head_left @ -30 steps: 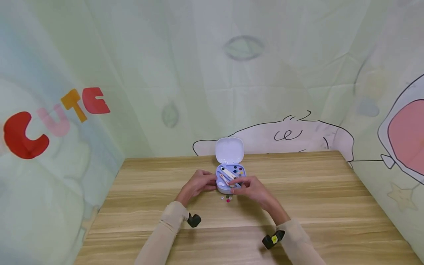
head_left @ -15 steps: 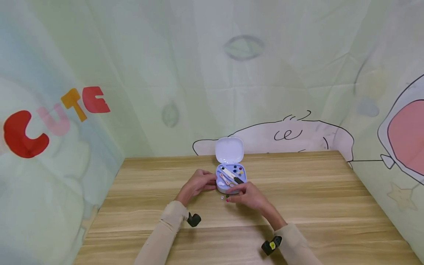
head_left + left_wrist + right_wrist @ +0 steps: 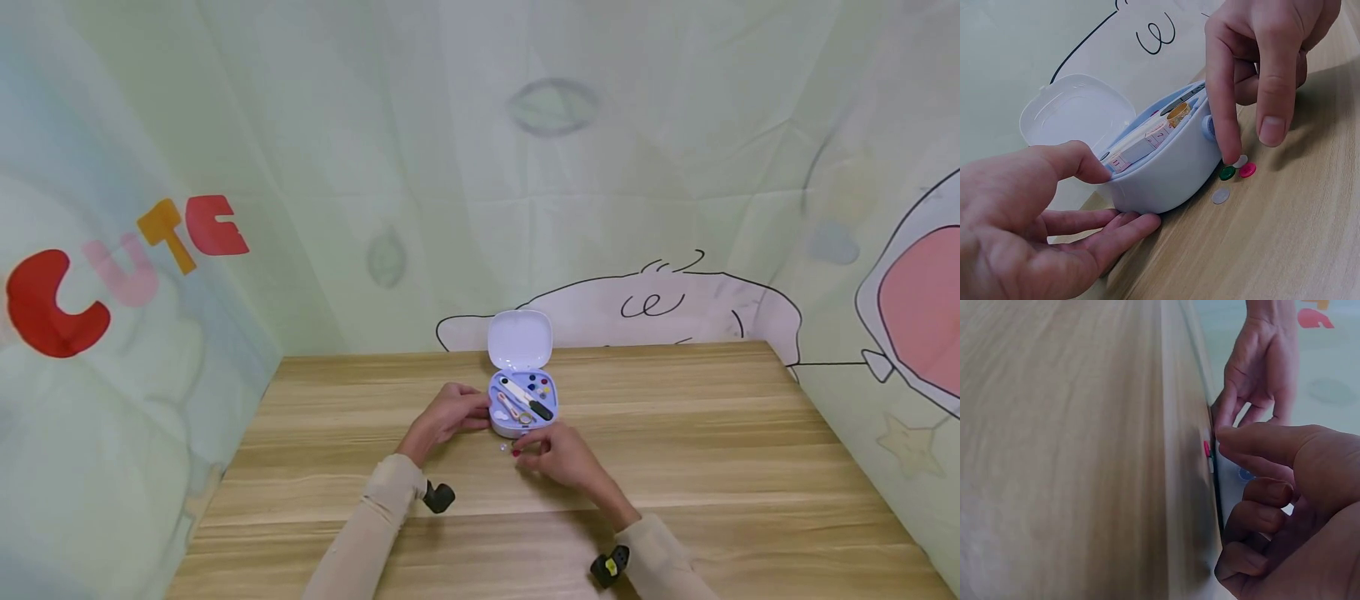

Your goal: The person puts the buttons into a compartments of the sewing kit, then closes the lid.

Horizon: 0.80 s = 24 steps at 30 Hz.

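Observation:
A pale blue sewing kit box (image 3: 506,432) stands on the table with its white lid (image 3: 520,340) raised. My left hand (image 3: 450,412) holds its left side, thumb (image 3: 1094,169) on the rim and fingers (image 3: 1125,236) low against the wall. In front of the box lie a green button (image 3: 1227,173), a pink button (image 3: 1247,170) and two whitish buttons (image 3: 1220,196). My right hand (image 3: 562,454) reaches down over them, index fingertip right at the green and one whitish button. Its thumb stands apart, the other fingers bent.
Inside the box are a measuring tape (image 3: 1147,147), a gold thimble ring (image 3: 1179,115), a black-ended tool (image 3: 540,410) and several coloured buttons (image 3: 543,389). A printed curtain (image 3: 375,167) hangs behind the wooden table (image 3: 675,467).
My right hand has moved from over the box's tray down to the loose buttons in front, uncovering the black-ended tool. My left hand stays at the box's side.

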{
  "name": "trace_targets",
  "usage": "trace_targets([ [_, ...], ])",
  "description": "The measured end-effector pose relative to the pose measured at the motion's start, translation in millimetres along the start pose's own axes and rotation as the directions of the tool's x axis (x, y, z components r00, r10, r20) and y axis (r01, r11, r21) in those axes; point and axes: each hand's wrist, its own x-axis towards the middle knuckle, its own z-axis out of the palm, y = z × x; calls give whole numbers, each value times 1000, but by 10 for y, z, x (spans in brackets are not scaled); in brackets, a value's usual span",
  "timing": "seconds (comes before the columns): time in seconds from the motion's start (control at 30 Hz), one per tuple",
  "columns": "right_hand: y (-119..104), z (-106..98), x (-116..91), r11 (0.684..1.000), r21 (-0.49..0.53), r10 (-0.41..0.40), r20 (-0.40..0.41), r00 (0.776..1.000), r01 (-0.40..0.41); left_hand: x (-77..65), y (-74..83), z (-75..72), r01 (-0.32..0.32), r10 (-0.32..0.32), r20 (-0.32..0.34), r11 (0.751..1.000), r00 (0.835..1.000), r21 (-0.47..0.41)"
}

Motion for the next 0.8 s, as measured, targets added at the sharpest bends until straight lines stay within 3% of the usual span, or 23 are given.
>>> trace_targets([
  [0.33, -1, 65, 1, 995, -102, 9, -44, 999, -14, 11, -10, -7, -7, 7, -1, 1000, 1000, 9],
  [0.8, -19, 106, -24, 986, -166, -11, -112, 994, -8, 6, -16, -5, -12, 13, -9, 1000, 1000, 13],
])
